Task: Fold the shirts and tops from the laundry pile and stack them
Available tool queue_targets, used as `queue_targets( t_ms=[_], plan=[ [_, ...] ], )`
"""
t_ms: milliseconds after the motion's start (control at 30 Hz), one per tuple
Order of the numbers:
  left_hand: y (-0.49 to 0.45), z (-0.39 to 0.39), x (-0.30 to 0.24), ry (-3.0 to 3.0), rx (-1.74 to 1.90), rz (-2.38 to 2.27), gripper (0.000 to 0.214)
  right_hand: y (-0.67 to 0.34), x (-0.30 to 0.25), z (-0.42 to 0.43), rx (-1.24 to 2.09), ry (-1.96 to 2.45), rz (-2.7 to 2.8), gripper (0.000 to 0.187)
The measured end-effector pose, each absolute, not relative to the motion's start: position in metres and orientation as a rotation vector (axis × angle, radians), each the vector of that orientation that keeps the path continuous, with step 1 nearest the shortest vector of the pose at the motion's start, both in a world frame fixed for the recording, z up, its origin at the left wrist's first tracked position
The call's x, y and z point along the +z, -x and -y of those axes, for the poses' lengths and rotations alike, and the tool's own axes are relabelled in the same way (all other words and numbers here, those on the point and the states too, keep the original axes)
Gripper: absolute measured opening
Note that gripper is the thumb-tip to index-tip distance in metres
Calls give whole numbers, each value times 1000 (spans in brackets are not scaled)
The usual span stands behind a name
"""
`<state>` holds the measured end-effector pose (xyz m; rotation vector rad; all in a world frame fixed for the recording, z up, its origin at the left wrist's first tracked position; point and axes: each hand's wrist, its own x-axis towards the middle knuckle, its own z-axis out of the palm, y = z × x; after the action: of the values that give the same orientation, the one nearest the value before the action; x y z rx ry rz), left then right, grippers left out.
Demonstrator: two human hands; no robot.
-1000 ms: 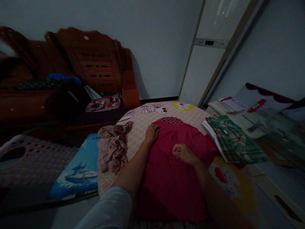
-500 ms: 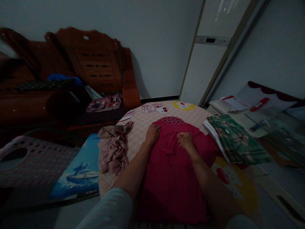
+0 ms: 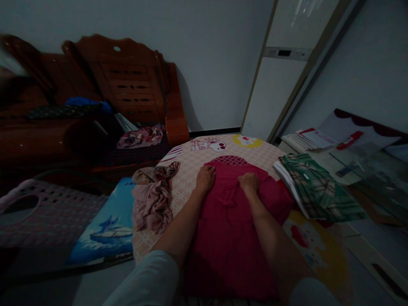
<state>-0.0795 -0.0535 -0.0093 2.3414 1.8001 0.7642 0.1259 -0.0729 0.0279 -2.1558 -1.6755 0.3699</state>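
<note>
A magenta dress (image 3: 232, 250) lies spread on the round table, with a knotted tie (image 3: 227, 199) at its middle and a seam across it below. My left hand (image 3: 205, 178) rests on its upper left edge, fingers laid over the cloth. On the upper right part, my right hand (image 3: 249, 182) is closed, its fingers pinching the fabric; the fingertips are partly hidden. Left of the dress is a crumpled pinkish-brown cloth (image 3: 154, 204). Folded green plaid fabric (image 3: 318, 185) lies at the table's right edge.
A patterned tablecloth (image 3: 185, 170) covers the table. To the left stand a blue cushion (image 3: 108, 229), a pink woven chair (image 3: 57, 212) and a carved wooden bench (image 3: 130, 85) with cloths on it. A white cabinet-like unit (image 3: 277, 89) stands behind; papers (image 3: 315, 138) lie at right.
My right hand has lowered slightly onto the dress and turned, its fingers now facing down into the fabric. My left hand stays on the left edge. The view has shifted slightly.
</note>
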Motion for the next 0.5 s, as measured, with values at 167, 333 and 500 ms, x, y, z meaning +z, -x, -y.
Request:
queue_targets(
  t_ms=[167, 333, 500],
  plan=[
    [75, 58, -4, -2341, 702, -1869, 39, -128, 35, 87, 239, 2278, 1740, 19],
    [73, 63, -1, -2348, 684, -1875, 51, -126, 41, 107, 254, 2016, 1929, 17],
    [73, 63, 1, -2352, 668, -1879, 53, -122, 41, 137, 673, 1811, 2105, 45]
  ],
)
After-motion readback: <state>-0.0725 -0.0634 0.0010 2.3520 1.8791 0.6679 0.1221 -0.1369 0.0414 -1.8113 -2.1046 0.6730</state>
